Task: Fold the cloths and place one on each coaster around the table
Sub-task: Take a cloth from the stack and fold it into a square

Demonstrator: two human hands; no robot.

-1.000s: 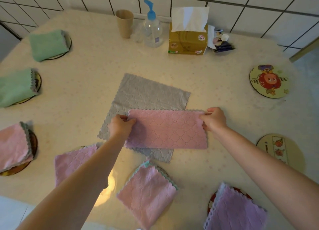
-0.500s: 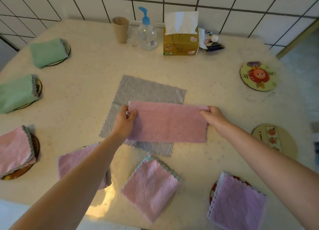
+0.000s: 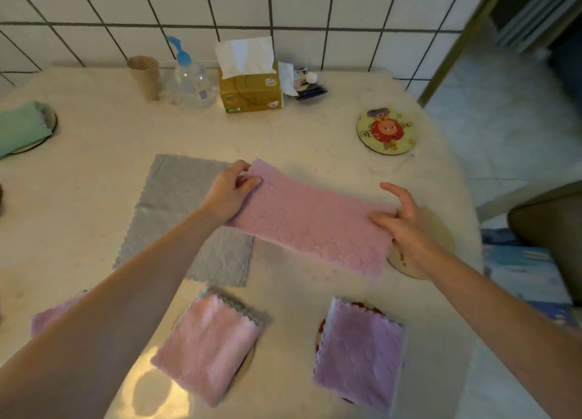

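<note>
A pink cloth [image 3: 311, 220], folded in half into a long strip, is lifted over the table. My left hand [image 3: 231, 192] pinches its left end. My right hand [image 3: 400, 220] holds its right end, thumb on top. A grey cloth [image 3: 176, 198] lies flat on the table under my left arm. A bare cartoon coaster [image 3: 386, 132] sits at the far right. Another coaster [image 3: 406, 267] shows partly under my right wrist. Folded cloths rest on coasters: a pink cloth [image 3: 208, 346], a lilac cloth [image 3: 362, 352], a green cloth [image 3: 22, 129].
At the back by the tiled wall stand a paper cup [image 3: 145, 77], a pump bottle [image 3: 189, 78], a tissue box [image 3: 250, 81] and small items [image 3: 307, 86]. A dark chair [image 3: 551, 226] is at the right, off the table's [image 3: 94, 154] edge.
Both hands have lifted the pink strip off the grey cloth and carried it to the right, towards the right-hand coaster. The view has turned right as well.
</note>
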